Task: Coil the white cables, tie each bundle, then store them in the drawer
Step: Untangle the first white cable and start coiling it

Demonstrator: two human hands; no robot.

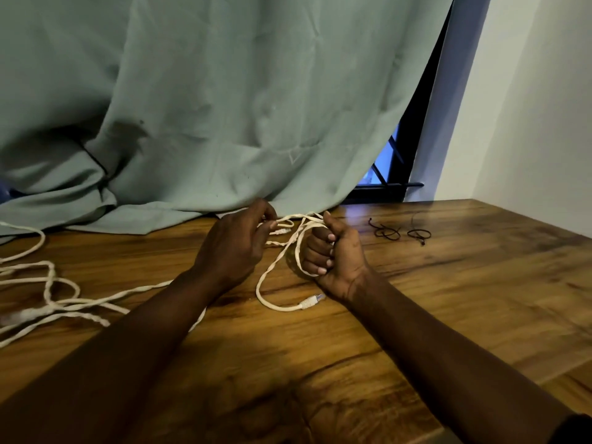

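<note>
A wooden surface [448,315] with dark, streaky grain fills the lower half of the view. A pale grey-green curtain [224,107] hangs behind it and its hem spills onto the far edge. Past the curtain's right side shows a slice of window [387,174] with dark bars, and a white wall [528,123] closes the room along the surface's right edge. Two thin black ties [389,232], each lying in a loose loop, sit side by side near the far edge, just right of the hands. The white cable [275,267] is a twisted, cream-coloured cord. Several of its loops pass through the right hand [336,261], which is closed in a fist around them near the middle of the far edge, thumb up. One strand drops from there in a curve toward the near side and ends in a pale plug [308,303] lying flat on the wood. The left hand [234,248], just beside the right, pinches another stretch of the cable between curled fingers and thumb. The rest of the cord trails away in loose tangles toward the left edge.
</note>
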